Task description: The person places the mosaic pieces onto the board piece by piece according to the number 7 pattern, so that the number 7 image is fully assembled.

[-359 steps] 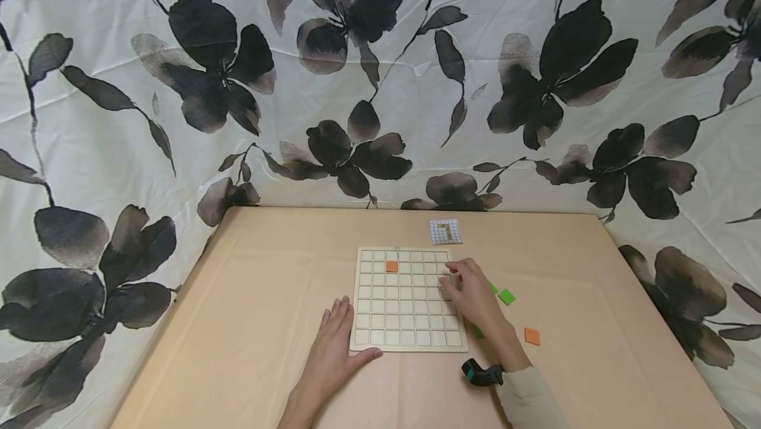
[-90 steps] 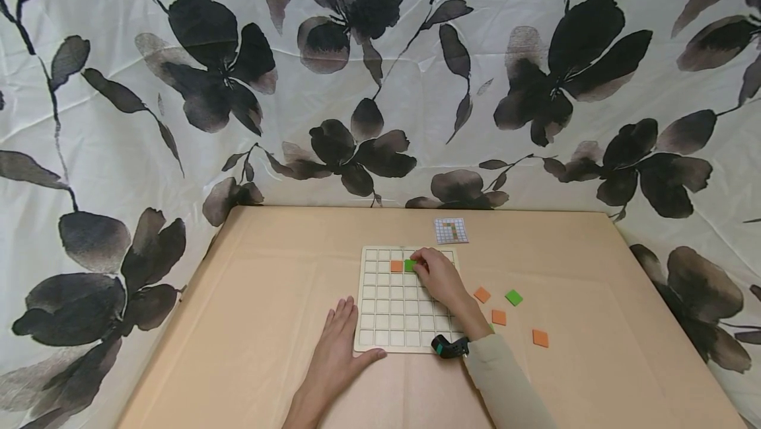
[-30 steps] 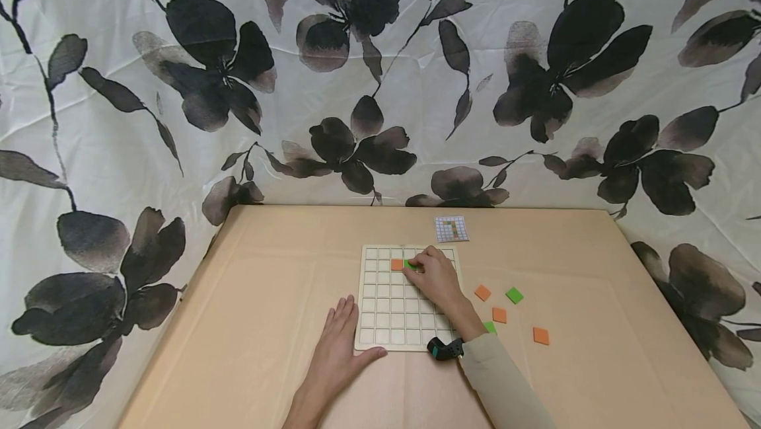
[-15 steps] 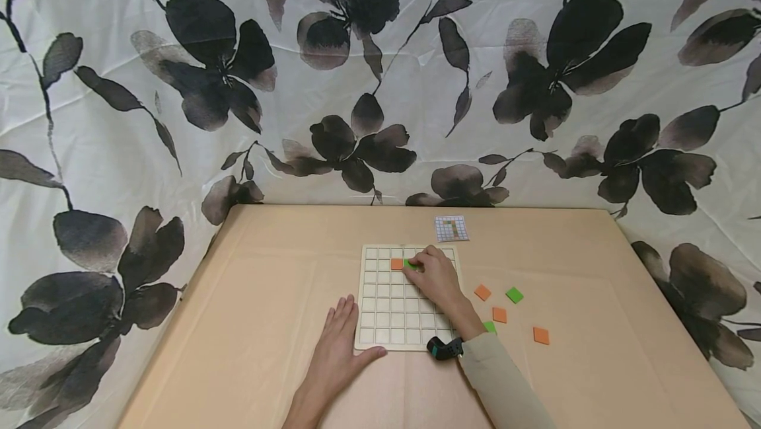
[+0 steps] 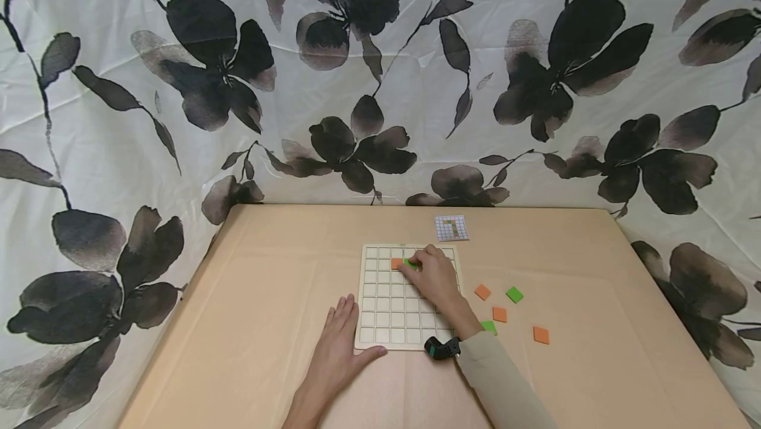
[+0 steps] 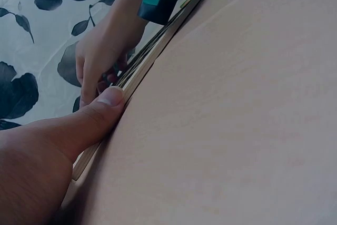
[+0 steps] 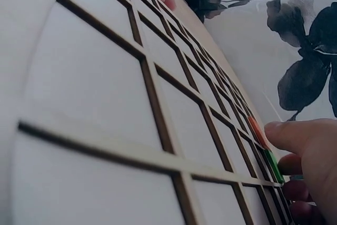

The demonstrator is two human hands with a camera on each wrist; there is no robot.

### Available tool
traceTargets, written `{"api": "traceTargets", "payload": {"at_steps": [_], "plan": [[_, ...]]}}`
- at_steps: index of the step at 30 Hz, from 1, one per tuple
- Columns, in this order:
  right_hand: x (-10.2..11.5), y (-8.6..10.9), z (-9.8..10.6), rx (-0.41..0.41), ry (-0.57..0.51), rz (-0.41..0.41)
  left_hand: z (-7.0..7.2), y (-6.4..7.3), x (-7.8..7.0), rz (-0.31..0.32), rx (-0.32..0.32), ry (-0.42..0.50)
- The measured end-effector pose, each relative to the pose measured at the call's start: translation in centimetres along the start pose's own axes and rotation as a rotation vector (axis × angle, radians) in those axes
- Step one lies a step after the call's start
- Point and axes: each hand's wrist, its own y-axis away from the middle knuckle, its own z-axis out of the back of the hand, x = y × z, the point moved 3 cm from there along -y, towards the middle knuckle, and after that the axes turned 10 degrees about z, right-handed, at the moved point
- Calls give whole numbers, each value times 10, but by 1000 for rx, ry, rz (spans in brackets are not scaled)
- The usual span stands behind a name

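Observation:
A pale grid board [image 5: 380, 340] with square cells lies on the table. An orange tile [image 5: 396, 264] sits in one of its upper cells. Directly right of it is a green tile [image 7: 273, 166], partly covered by my fingers in the head view. My right hand [image 5: 436, 277] pinches at this green tile, its thumb tip reaching over to the orange tile's edge. My left hand [image 5: 339, 343] rests along the board's left side with straight fingers, and its thumb [image 6: 110, 97] lies against the near edge.
Right of the board lie loose orange tiles [image 5: 541, 335] and green tiles [image 5: 514, 295], one green tile partly behind my right forearm. A small printed grid card [image 5: 451, 228] lies beyond the board. Floral cloth [image 5: 357, 85] hangs behind the table.
My right hand has gone from the board's right edge to its upper cells, and a green tile now sits beside the orange one. Just now the right thumb shifted slightly left. My left hand stayed put.

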Motion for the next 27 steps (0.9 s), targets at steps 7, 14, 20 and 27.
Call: {"api": "traceTargets", "payload": {"at_steps": [7, 14, 20, 27], "plan": [[-8, -9, -3, 3, 49, 20, -9, -6, -5, 49, 21, 9], [-15, -16, -1, 14, 52, 39, -14, -12, -9, 43, -10, 2], [-16, -15, 2, 16, 34, 31, -14, -12, -11, 17, -43, 1], [-15, -13, 7, 40, -1, 25, -13, -12, -11, 16, -58, 2]]}}
